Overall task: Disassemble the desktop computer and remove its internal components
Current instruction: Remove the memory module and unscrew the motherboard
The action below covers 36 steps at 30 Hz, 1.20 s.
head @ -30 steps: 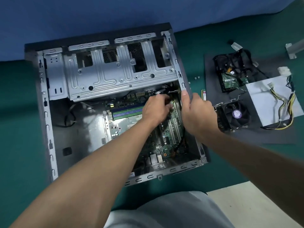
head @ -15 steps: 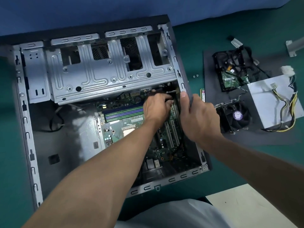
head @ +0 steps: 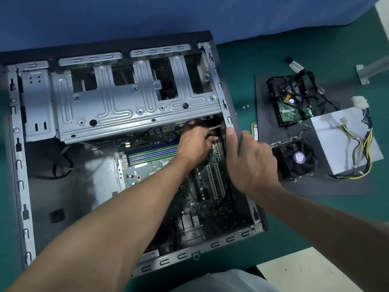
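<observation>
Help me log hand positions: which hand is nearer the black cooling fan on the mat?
Right. The right hand grips the case wall beside the fan; the left hand is farther left, inside the case.

blue backdrop (head: 189,13), green surface (head: 263,60), metal bracket (head: 367,72)
</observation>
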{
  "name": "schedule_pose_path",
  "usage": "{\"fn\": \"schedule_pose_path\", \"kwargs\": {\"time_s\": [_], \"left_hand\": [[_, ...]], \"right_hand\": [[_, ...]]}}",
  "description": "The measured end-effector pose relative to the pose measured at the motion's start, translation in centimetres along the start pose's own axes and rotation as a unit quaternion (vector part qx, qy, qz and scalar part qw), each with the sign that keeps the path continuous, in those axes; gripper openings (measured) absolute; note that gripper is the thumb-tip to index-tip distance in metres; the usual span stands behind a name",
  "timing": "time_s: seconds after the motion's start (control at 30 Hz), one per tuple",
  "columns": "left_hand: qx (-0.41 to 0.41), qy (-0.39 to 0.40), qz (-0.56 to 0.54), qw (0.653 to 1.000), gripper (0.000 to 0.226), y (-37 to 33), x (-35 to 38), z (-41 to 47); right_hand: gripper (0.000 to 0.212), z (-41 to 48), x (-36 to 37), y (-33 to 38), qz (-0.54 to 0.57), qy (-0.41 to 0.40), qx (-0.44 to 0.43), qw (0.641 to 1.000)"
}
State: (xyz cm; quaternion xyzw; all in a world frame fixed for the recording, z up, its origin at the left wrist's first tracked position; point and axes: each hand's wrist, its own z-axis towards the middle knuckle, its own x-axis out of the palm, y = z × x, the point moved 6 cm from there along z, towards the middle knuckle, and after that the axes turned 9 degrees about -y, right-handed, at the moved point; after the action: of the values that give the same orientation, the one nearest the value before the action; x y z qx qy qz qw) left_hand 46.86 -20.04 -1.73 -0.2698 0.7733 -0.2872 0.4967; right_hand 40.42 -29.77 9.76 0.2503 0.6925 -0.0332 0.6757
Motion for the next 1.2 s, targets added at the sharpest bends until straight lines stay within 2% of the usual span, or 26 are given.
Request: {"fn": "schedule_pose_path", "kwargs": {"time_s": [0.03,0.1,0.17,0.27,0.4,0.47,0.57,0.77,0.87,0.97,1.07,1.2], "left_hand": [[-0.021,0.006,-0.013,1.000,0.016,0.3,0.1,0.1],[-0.076,-0.003,-0.044,0.996,0.032,0.7,0.1,0.5],[-0.090,-0.015,-0.052,0.994,0.038,0.8,0.2,0.6],[-0.043,-0.023,-0.056,0.997,0.016,-0.1,-0.1,-0.3],[0.049,-0.027,-0.004,0.998,0.026,-1.3,-0.7,-0.9],[0.019,-0.016,-0.012,1.000,0.023,-0.8,-0.8,-0.4],[-0.047,-0.036,-0.024,0.998,0.021,0.2,-0.9,0.1],[-0.035,-0.043,-0.040,0.998,0.012,-0.2,-2.7,-1.3],[-0.027,-0.076,-0.007,0.997,0.012,1.3,-5.2,-2.7],[-0.025,-0.151,0.027,0.988,0.017,3.0,-8.5,-4.6],[-0.051,-0.228,0.059,0.970,0.023,5.1,-11.8,-6.3],[-0.085,-0.258,0.103,0.957,0.027,7.1,-14.2,-7.5]], "right_hand": [[0.056,0.0,-0.1,0.0,0.001,-0.006,-0.003,1.000],[0.055,0.0,-0.4,0.2,0.008,-0.014,-0.011,1.000],[0.054,0.0,-0.3,0.4,0.009,-0.012,-0.023,1.000],[0.056,0.0,0.0,0.0,0.003,-0.005,-0.004,1.000],[0.069,0.1,0.3,-0.1,-0.036,-0.004,-0.020,0.999],[0.072,0.3,0.4,-0.2,-0.044,0.004,-0.017,0.999],[0.057,0.2,0.0,-0.3,-0.022,-0.014,0.003,1.000],[0.055,0.1,0.2,-0.5,-0.022,-0.022,0.006,0.999],[0.059,0.1,0.3,-0.6,-0.022,-0.025,0.006,0.999],[0.069,0.1,0.3,-0.7,-0.031,-0.031,0.016,0.999],[0.068,0.0,0.1,-0.6,-0.025,-0.034,0.018,0.999],[0.066,-0.1,-0.2,-0.3,-0.019,-0.042,0.017,0.999]]}}
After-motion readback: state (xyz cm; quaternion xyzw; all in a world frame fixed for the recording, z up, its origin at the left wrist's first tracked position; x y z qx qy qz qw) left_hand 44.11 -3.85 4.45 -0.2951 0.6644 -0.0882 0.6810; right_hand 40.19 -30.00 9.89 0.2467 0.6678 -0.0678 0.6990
